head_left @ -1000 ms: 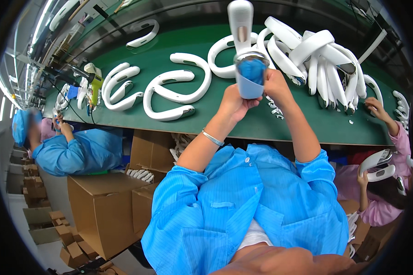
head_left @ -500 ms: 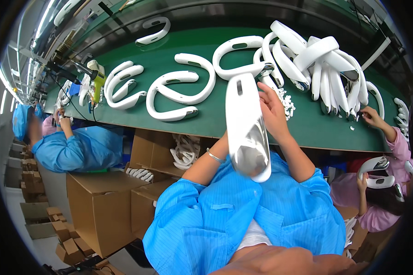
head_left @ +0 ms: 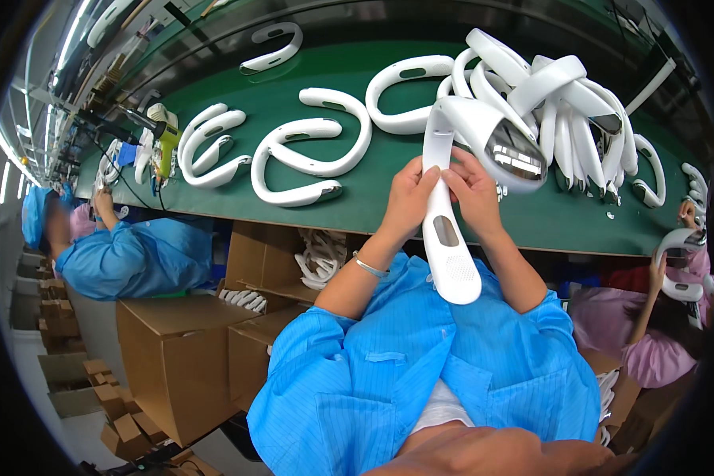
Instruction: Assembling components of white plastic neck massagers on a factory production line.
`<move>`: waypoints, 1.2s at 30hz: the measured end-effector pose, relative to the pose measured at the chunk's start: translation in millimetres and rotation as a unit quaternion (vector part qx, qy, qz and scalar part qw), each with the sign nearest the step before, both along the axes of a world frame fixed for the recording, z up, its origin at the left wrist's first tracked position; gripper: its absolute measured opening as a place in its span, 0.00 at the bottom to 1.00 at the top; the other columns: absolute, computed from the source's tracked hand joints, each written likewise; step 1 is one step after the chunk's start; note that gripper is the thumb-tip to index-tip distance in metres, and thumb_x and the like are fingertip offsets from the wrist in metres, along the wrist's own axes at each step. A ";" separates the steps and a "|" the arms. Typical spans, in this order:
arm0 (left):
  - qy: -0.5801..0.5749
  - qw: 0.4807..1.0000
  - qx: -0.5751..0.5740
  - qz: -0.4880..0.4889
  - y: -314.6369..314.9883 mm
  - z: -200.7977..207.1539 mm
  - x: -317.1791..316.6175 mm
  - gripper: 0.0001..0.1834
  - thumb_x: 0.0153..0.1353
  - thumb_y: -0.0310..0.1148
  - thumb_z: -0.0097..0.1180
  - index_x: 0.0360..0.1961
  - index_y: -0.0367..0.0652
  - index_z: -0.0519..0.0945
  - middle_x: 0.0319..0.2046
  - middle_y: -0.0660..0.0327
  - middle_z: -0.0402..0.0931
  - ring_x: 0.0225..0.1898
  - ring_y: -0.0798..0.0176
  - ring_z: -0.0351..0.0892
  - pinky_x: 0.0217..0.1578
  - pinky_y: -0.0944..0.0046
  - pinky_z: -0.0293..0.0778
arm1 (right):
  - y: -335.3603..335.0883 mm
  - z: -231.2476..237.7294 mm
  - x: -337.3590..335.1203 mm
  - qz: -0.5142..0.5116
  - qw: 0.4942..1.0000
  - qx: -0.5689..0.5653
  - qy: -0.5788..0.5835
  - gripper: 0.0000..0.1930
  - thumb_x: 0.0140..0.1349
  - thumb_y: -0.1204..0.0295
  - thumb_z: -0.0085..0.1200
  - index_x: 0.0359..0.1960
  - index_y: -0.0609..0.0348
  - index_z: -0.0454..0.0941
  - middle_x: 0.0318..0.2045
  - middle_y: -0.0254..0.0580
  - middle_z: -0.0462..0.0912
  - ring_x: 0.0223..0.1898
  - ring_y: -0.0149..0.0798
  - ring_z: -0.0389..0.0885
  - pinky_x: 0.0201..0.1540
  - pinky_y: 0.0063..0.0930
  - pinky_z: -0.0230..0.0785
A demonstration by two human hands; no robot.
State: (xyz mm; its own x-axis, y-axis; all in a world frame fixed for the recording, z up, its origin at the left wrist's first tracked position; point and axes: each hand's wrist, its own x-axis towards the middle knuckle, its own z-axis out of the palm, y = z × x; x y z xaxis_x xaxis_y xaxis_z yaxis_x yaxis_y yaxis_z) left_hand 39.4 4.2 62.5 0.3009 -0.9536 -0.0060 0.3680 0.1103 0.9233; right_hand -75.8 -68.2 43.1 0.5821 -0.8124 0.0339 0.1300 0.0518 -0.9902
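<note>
Between my hands, just above the bench edge, is a white U-shaped neckband device [head_left: 451, 266]. One arm of it points down toward me, showing a grey oval window and a patch of small holes. Its other end, with a shiny dark panel, hangs out to the right. My left hand [head_left: 405, 197] grips the band from the left, thumb on top. From the other side my right hand [head_left: 477, 195] closes on the same band, its thumb close to the left one. Both sets of fingertips are partly hidden behind the band.
Several similar neckbands [head_left: 317, 163] lie on the green bench [head_left: 357, 210] to the left, and a big pile [head_left: 559, 87] rises at right. A yellow-green power tool [head_left: 166, 147] sits at far left. Cardboard boxes [head_left: 174, 365] stand below. Co-workers [head_left: 131, 258] sit on both sides.
The neckband has been turned, so its shiny end swung from near me to the right. My left hand, hidden behind it before, now shows. The right co-worker's hand left the pile.
</note>
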 end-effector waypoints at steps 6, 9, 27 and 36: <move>0.009 0.999 0.024 0.030 -8.8 -2.3 -3.4 0.16 0.70 0.40 0.37 0.44 0.38 0.69 0.30 0.56 0.77 0.24 0.67 0.77 0.24 0.69 0.74 | 6.5 29.5 -35.6 -0.023 0.988 0.141 -0.064 0.18 0.70 0.63 0.36 0.52 0.66 0.64 0.46 0.49 0.75 0.30 0.35 0.81 0.29 0.24 0.78; -0.048 0.998 0.006 0.039 -17.0 7.0 -4.8 0.12 0.68 0.33 0.41 0.46 0.37 0.67 0.36 0.57 0.76 0.26 0.69 0.76 0.26 0.70 0.74 | 26.9 35.8 -78.4 0.042 0.980 0.038 -0.191 0.35 0.61 0.46 0.47 0.54 0.70 0.64 0.48 0.49 0.75 0.33 0.35 0.82 0.27 0.22 0.74; -0.388 0.918 -0.087 0.007 -131.8 101.3 14.7 0.21 0.62 0.29 0.50 0.56 0.36 0.69 0.52 0.53 0.72 0.47 0.61 0.76 0.38 0.70 0.76 | -129.3 46.9 -326.7 -0.527 0.822 -0.208 -0.062 0.14 0.57 0.80 0.53 0.46 0.69 0.71 0.32 0.46 0.79 0.27 0.38 0.83 0.31 0.26 0.78; -0.677 0.695 0.182 0.158 -109.9 55.7 204.9 0.21 0.54 0.37 0.55 0.48 0.40 0.75 0.44 0.50 0.78 0.45 0.50 0.77 0.44 0.56 0.73 | -251.2 -51.8 -449.5 -0.575 0.816 -0.057 -0.017 0.18 0.61 0.68 0.55 0.47 0.69 0.69 0.44 0.53 0.78 0.33 0.43 0.83 0.33 0.25 0.79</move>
